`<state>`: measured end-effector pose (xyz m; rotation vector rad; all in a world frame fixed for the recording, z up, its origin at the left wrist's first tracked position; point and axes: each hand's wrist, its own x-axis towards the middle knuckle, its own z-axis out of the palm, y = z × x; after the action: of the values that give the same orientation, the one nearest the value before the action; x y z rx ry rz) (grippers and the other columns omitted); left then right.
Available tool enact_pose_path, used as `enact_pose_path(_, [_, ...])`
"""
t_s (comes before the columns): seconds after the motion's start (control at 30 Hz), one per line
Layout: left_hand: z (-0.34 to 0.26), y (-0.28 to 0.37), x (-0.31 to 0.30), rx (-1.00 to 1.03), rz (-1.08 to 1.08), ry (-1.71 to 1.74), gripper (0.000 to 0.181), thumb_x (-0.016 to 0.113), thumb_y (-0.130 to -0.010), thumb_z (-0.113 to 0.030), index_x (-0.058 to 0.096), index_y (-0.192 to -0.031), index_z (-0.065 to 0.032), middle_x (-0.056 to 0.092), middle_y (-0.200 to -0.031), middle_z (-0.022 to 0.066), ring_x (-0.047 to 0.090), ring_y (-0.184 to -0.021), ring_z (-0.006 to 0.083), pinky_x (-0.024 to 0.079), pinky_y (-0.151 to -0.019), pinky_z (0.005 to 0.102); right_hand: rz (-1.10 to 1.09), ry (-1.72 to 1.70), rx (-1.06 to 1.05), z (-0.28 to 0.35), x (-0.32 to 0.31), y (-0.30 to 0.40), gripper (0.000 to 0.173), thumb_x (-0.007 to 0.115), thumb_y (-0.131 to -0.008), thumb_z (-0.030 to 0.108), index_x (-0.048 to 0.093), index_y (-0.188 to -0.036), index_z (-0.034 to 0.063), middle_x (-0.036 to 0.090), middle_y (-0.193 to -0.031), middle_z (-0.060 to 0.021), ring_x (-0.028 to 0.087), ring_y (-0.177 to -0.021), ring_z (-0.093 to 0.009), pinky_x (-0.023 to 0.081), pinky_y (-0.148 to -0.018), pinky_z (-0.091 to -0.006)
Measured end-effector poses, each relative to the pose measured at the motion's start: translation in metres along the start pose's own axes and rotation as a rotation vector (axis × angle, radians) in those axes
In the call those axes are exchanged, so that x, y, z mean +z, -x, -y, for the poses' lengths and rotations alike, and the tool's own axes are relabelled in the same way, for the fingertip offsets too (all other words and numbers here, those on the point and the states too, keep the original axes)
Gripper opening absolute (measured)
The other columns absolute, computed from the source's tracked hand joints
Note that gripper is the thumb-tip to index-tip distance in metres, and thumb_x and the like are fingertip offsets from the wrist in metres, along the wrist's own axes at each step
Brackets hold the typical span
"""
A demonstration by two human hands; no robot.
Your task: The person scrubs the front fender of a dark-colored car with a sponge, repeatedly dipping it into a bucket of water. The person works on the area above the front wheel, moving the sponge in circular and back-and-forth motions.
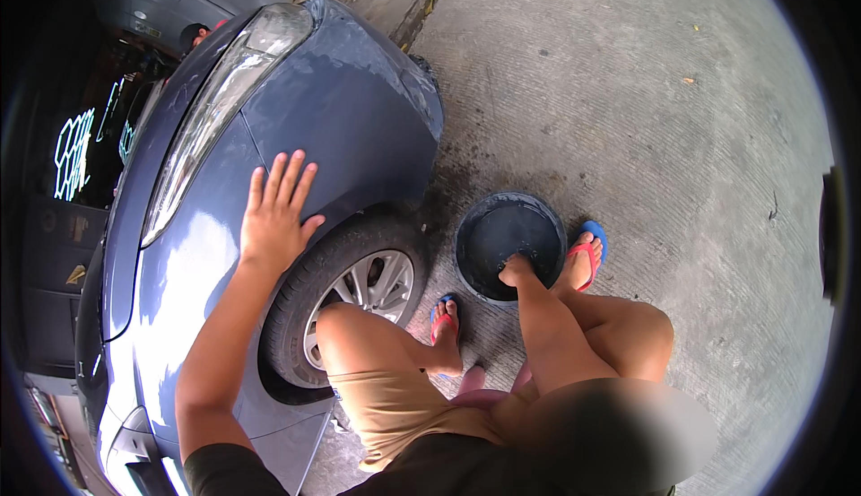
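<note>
My left hand (pixel 274 217) lies with fingers spread on the dark blue fender of a car (pixel 269 126), above the front wheel arch and beside the seam to the bumper. It holds nothing. My right hand (pixel 516 270) reaches into a round dark bucket (pixel 464 247) of dark water; its fingers are under the surface, so whether they hold something cannot be told. Dull, scuffed patches mark the bumper corner below the headlight (pixel 222 106).
The car's front wheel (pixel 356 294) stands close to my bent knee. My feet in blue and red flip-flops (pixel 593 247) are on the grooved concrete floor (pixel 619 126), one on each side of the bucket. A person in a dark cap (pixel 194 35) is behind the car.
</note>
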<state>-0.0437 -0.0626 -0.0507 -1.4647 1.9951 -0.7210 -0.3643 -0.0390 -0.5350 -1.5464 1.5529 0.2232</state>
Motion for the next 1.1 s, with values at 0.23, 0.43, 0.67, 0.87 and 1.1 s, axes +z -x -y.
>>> enact_pose_path(0.23, [0.041,0.143,-0.004,-0.264,-0.032,0.034,0.083,0.058,-0.1,-0.055,0.029,-0.168,-0.0176,0.023,-0.175,0.0106,0.019,-0.162,0.034,0.016,-0.13,0.0558,-0.013,-0.177,-0.055,0.04,-0.01,0.051,0.046,0.056,-0.091,0.017,0.068,-0.13,-0.0052,0.064,-0.139,-0.0284,0.062,-0.131,-0.039,0.049,-0.111,-0.043])
enact_pose_path(0.43, [0.045,0.278,0.037,-0.459,-0.176,-0.018,0.076,0.041,-0.104,-0.065,0.036,-0.166,-0.0219,0.026,-0.174,0.0132,0.02,-0.161,0.037,0.014,-0.129,0.0596,-0.151,-0.101,-0.342,0.026,-0.008,0.068,0.049,0.047,-0.094,0.007,0.065,-0.14,0.0055,0.065,-0.139,-0.0245,0.061,-0.131,-0.038,0.048,-0.112,-0.0437])
enact_pose_path(0.67, [-0.006,0.383,0.088,-0.94,-0.167,-0.002,0.069,0.049,-0.108,-0.045,0.03,-0.168,-0.0173,0.019,-0.176,0.0133,0.018,-0.162,0.0391,0.015,-0.127,0.065,-0.019,0.112,-0.327,0.059,-0.011,0.122,0.051,0.054,-0.094,0.01,0.065,-0.143,0.0194,0.069,-0.136,-0.0172,0.063,-0.128,-0.037,0.05,-0.107,-0.0452])
enact_pose_path(0.87, [-0.231,0.244,0.015,-0.096,-0.068,1.173,0.043,0.067,-0.093,-0.02,0.061,-0.134,-0.0108,0.069,-0.124,0.0214,0.065,-0.119,0.0373,0.049,-0.104,0.0537,-0.126,0.087,-0.156,0.057,-0.015,0.119,0.042,0.056,-0.1,0.022,0.064,-0.14,0.0155,0.07,-0.133,-0.0165,0.066,-0.123,-0.04,0.052,-0.105,-0.0483])
enact_pose_path(1.1, [-0.403,0.2,0.115,0.929,0.878,1.056,0.052,0.065,-0.097,-0.035,0.058,-0.141,-0.0094,0.07,-0.13,0.0214,0.068,-0.118,0.0363,0.051,-0.101,0.0479,0.18,-0.043,-0.2,0.086,0.003,0.082,0.068,0.034,-0.111,0.049,0.043,-0.158,0.0015,0.042,-0.164,-0.0229,0.039,-0.152,-0.037,0.032,-0.125,-0.0432])
